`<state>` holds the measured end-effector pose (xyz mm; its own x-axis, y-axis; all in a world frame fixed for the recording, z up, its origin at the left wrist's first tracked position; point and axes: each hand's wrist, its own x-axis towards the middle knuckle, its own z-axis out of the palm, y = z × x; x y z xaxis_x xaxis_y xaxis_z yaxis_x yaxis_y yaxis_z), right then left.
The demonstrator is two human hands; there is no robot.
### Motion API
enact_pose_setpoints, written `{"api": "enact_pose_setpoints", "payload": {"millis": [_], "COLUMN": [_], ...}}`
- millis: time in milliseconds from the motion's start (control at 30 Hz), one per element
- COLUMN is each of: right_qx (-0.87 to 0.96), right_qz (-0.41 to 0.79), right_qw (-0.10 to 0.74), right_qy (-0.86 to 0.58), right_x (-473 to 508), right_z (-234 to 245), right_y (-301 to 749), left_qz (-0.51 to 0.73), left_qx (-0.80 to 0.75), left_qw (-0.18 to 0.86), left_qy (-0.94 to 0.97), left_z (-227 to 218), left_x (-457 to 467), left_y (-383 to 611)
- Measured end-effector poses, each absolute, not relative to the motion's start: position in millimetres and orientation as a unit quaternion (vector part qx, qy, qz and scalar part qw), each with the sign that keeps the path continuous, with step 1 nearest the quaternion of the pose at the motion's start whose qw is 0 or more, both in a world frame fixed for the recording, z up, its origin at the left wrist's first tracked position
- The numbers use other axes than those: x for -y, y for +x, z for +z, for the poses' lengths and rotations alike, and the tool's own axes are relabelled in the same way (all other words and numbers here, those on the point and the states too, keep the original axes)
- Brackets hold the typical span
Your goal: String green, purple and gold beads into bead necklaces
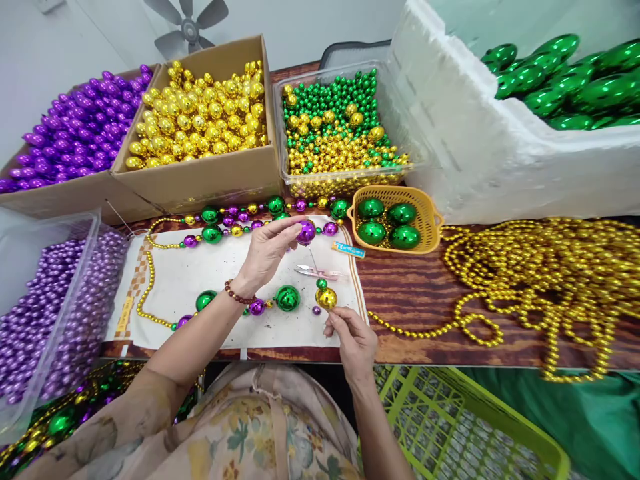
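My left hand [265, 252] pinches a large purple bead [306, 232] above a white cloth mat [200, 280]. A thin thread runs from that bead down to a gold bead [326, 298] topped by a small green bead [321, 284]. My right hand [350, 340] pinches the thread just below the gold bead, at the mat's near right corner. A part-strung necklace [230, 223] of green, purple and gold beads lies looped on the mat. Small scissors [313, 271] lie on the mat between my hands.
Boxes of purple beads [75, 133] and gold beads [200, 113] and a clear tub of green and gold small beads [335, 133] stand behind. An orange basket [430, 220] holds green balls. Gold bead strands [540, 280] pile at right. A green crate [475, 427] sits below the table edge.
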<state>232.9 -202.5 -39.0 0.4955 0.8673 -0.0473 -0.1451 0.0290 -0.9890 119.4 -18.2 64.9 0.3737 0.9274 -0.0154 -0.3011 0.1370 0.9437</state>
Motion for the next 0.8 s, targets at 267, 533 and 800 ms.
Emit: {"api": "enact_pose_setpoints", "payload": {"millis": [267,533,800], "right_qx": [0.318,0.318,0.318], "right_qz": [0.392,0.394,0.39], "right_qw": [0.635,0.638,0.643], "right_qy": [-0.585,-0.58,-0.577], "right_x": [202.0,199.6,199.5], "right_z": [-36.7,-39.2,-36.9], "right_y": [231.7,231.7,232.2], "left_qz": [0.434,0.427,0.426], "left_qx": [-0.337,-0.333,-0.336], "left_qw": [0.714,0.727,0.729], "left_qy": [0.434,0.423,0.417], "left_z": [61.5,61.8,58.6], "left_x": [14.9,15.7,15.2], "left_y": [117.9,119.4,121.2]}}
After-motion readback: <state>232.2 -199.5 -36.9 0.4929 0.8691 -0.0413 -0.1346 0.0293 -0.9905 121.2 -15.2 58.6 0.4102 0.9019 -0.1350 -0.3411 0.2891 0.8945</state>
